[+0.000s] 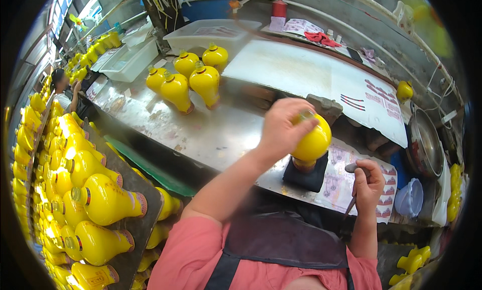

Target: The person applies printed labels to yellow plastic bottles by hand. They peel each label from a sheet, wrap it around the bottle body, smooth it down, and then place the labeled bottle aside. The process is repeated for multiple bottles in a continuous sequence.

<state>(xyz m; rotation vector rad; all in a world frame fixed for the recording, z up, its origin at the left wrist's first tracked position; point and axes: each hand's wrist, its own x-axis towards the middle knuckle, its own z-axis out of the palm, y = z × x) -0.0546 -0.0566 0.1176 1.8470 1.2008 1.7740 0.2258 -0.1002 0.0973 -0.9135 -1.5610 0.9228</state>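
Observation:
My left hand (285, 125) is closed round the neck of a glossy yellow bottle (315, 141). The bottle's narrow foot rests at a dark padded block (307, 177) near the table's front edge. To the right, my right hand (369, 185) is closed on a slim tool (351, 167) with a grey rounded end and a thin dark shaft pointing down; its exact kind is unclear. Between that hand and the block lies a sheet of printed decals (335, 188), pale with pinkish and dark red patterns. The right hand is apart from the bottle.
Several yellow bottles (205, 84) stand on the metal table (221, 134) at the back left. Many more lie on racks (104, 199) at left. A white board (296, 69) carries decal strips. A lilac bucket (409, 198) and metal pan (426, 136) are at right. Another person (63, 91) sits far left.

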